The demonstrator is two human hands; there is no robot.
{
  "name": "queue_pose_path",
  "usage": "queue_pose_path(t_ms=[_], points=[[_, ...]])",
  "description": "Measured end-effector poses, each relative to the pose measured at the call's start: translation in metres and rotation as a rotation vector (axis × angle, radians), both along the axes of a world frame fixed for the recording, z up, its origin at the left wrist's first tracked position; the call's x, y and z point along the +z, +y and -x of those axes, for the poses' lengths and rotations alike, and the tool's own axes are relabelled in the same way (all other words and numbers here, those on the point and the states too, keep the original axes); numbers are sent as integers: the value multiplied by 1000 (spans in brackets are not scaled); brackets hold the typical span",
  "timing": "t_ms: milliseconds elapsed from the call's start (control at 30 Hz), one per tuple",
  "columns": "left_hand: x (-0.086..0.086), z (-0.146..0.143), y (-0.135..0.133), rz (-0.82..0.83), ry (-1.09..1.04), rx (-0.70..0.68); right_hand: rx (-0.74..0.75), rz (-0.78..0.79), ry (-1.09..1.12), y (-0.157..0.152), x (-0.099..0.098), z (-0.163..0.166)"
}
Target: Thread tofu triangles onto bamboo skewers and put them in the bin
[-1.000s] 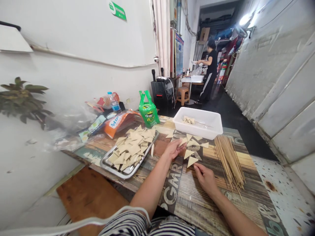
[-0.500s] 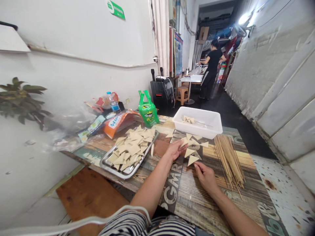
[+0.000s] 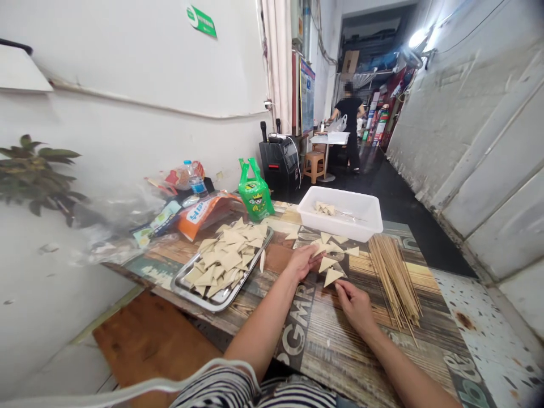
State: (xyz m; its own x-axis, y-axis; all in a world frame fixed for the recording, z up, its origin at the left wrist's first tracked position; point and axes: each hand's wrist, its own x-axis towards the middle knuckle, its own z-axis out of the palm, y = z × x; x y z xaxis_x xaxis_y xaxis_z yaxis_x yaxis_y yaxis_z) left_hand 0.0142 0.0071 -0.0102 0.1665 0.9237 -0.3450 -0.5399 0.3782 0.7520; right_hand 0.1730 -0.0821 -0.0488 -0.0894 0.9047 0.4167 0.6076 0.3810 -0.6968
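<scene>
Several pale, flat triangles that look like tofu slices lie loosely on the wood-patterned table, near both hands. My left hand (image 3: 302,262) has its thumb and fingers closed at the edge of a tofu triangle (image 3: 322,247). To the right and nearer me, my right hand (image 3: 355,303) pinches with thumb and forefinger at the lower edge of another tofu triangle (image 3: 332,276). Whether a thin stick is also in that pinch is too small to make out. A metal tray (image 3: 181,281) heaped with such triangles is left of my arms. Thin wooden skewers (image 3: 395,277) lie bundled at the right.
A white plastic tub (image 3: 361,218) with some skewered pieces stands at the table's far side. Beyond the tray are a green bag (image 3: 255,195), an orange packet (image 3: 202,215) and a water bottle (image 3: 195,180). Farther back, a person (image 3: 349,122) stands by a white table.
The person in the background has moved left and turned, close to the white table. My hands and the triangles stay almost in place; the view shifts slightly.
</scene>
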Motion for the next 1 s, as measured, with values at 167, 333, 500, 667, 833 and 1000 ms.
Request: queue_pose_path(t_ms=[167,333,500,667,833,1000], points=[[4,2,-1,0,37,45,4,-5,-53,0,-1,-2],[7,4,-1,-49,153,188,-19,-52,-135,-5,5,-9],[-2,3,7,-127,203,309,-60,-149,-266,7,35,-30],[-13,-3,11,-163,249,363,-109,-60,-537,71,88,-53],[-21,-10,8,-166,316,335,-114,11,-612,157,121,-61],[-31,-13,11,-177,339,313,0,99,-631,215,118,-57]])
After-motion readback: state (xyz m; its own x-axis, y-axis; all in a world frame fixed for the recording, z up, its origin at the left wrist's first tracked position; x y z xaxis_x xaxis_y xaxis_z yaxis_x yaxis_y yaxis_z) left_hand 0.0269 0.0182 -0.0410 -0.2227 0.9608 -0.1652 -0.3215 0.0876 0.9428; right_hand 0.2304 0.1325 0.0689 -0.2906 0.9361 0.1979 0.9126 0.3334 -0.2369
